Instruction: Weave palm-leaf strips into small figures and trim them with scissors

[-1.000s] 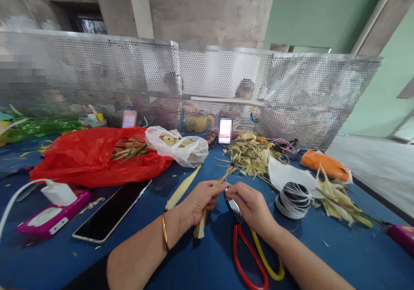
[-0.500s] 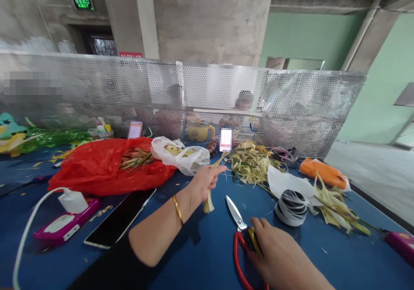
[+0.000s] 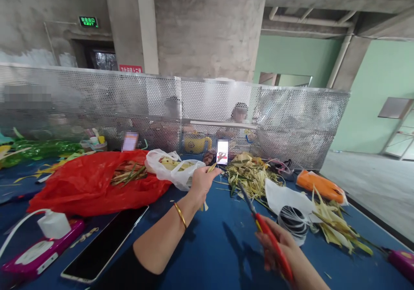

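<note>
My left hand (image 3: 203, 183), with a gold bangle (image 3: 180, 215) at its wrist, is closed on a small bundle of pale dried husk strips (image 3: 212, 167). Their tips stick up past the thumb, and pale ends show below the fingers. To the right, my right hand (image 3: 274, 242) grips red-handled scissors (image 3: 270, 231) raised off the table, blades pointing up and away. The blades look closed and stand apart from the strips. Beyond them lies a heap of dried husks (image 3: 250, 173).
A red plastic bag (image 3: 77, 182) and a white bag (image 3: 190, 173) lie left, behind a phone (image 3: 106, 242) and a purple power strip (image 3: 45, 249). At right are a spool of white tie (image 3: 293, 223), white paper (image 3: 278, 195) and an orange packet (image 3: 320, 185). A perforated metal screen (image 3: 291, 121) closes the back.
My right hand has lifted the scissors from the table, and the blades now point upward. My left hand has turned slightly, still holding the husk strips. The camera view has tilted up.
</note>
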A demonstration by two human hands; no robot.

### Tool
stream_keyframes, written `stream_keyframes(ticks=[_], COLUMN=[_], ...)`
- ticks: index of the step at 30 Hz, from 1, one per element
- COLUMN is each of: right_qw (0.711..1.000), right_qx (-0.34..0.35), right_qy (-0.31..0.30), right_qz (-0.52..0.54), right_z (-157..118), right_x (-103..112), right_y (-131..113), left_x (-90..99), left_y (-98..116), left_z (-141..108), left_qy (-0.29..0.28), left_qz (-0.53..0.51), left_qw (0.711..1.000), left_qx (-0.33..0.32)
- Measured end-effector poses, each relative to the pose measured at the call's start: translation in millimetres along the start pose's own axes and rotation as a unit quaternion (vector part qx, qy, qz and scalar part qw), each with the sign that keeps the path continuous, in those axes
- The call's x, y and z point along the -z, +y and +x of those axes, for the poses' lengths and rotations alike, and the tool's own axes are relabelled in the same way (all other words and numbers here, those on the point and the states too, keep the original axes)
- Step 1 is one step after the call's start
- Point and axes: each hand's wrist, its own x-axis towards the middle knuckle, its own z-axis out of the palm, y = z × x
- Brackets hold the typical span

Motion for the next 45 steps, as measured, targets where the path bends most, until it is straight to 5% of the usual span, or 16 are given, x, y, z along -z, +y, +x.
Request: stream_keyframes(ticks=[5,10,27,45], right_qw=[0.967,0.930,0.907,0.898], right_qx=[0.045,0.017,-0.075,-0.069], right_qy=[-0.102,-0.175,-0.182,-0.202], right_qz=[0.229,0.323,0.371,0.386], right_z=[20.3,39.0,48.5,47.7], right_x=[-17.4,-27.3,-22.2,-19.9], right_y=[-44.2,-50.2,-34.5,-35.4], left_x=[-17.8,-27.9,-38.5,-42.8], left_y=[0.8,-10.2,-30.4,-33.2], left_z=[20.4,31.8,23.9,17.3], left_qy=[0.042,0.052,0.016,0.007], left_qz=[0.083,0.143,0.277,0.281], left_qw=[0.993,0.982,0.952,0.951], left_qx=[-0.079,-0.110,-0.133,-0.131])
